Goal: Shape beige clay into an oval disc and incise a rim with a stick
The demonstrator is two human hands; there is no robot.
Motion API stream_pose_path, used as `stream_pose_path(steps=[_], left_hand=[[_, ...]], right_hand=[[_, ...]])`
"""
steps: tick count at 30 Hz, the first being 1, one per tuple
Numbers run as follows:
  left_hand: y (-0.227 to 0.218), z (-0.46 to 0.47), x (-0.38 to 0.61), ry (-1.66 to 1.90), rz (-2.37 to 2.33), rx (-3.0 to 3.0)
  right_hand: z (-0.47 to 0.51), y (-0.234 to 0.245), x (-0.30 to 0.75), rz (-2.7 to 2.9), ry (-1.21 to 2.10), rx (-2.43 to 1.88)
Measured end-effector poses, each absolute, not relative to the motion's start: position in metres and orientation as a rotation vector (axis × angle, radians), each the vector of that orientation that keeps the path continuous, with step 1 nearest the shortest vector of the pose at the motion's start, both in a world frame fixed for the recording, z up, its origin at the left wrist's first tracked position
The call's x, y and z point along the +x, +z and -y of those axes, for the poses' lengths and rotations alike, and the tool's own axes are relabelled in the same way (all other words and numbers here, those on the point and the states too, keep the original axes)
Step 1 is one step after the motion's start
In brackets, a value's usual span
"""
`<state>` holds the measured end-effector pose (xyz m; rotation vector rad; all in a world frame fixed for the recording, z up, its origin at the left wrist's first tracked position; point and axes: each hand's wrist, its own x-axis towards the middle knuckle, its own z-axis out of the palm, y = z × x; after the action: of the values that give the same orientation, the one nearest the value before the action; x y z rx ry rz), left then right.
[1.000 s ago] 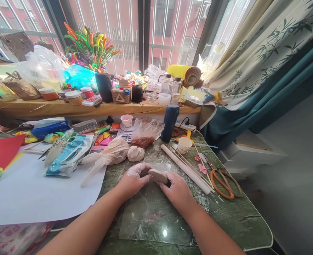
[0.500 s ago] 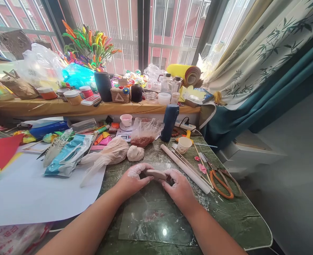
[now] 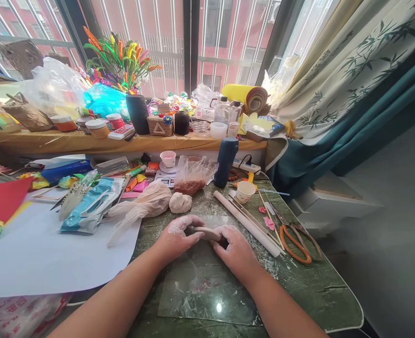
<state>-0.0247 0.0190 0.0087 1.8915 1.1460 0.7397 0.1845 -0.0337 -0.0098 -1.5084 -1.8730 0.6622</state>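
Observation:
Both hands hold a flat tan piece of dough (image 3: 207,232) just above the green marble table (image 3: 299,291). My left hand (image 3: 177,237), dusted with flour, pinches its left end with closed fingers. My right hand (image 3: 234,249) curls round its right end. Under the hands lies a clear plastic sheet (image 3: 200,286) smeared with flour. A white lump of dough (image 3: 180,203) rests beyond the hands, next to a crumpled plastic bag (image 3: 144,204).
A white rolling pin (image 3: 246,223), thin sticks and orange-handled scissors (image 3: 294,241) lie to the right. A paper cup (image 3: 244,191), a dark blue bottle (image 3: 226,162) and a bag of red powder (image 3: 193,176) stand behind. White paper (image 3: 45,253) covers the left.
The dough piece has tilted flatter between the hands, and my right fingers have curled further round its end. The hands stay in about the same place.

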Motion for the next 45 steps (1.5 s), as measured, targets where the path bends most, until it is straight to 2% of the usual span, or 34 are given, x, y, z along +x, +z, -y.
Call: stream_pose_path(steps=[15,30,45], left_hand=[[0.0127,-0.02,-0.0275,0.709,-1.101,1.837],[0.0102,-0.0192,-0.0259,0.67,-1.092,1.909],[0.0064,-0.02,-0.0263,0.638,-1.123,1.907]], right_hand=[[0.0333,-0.0114,0.1857,1.859,0.726,-1.532],[0.0363,-0.0094,0.188,1.764,0.679,-1.339],[0.0352,-0.0068,0.1882,1.751,0.75,-1.416]])
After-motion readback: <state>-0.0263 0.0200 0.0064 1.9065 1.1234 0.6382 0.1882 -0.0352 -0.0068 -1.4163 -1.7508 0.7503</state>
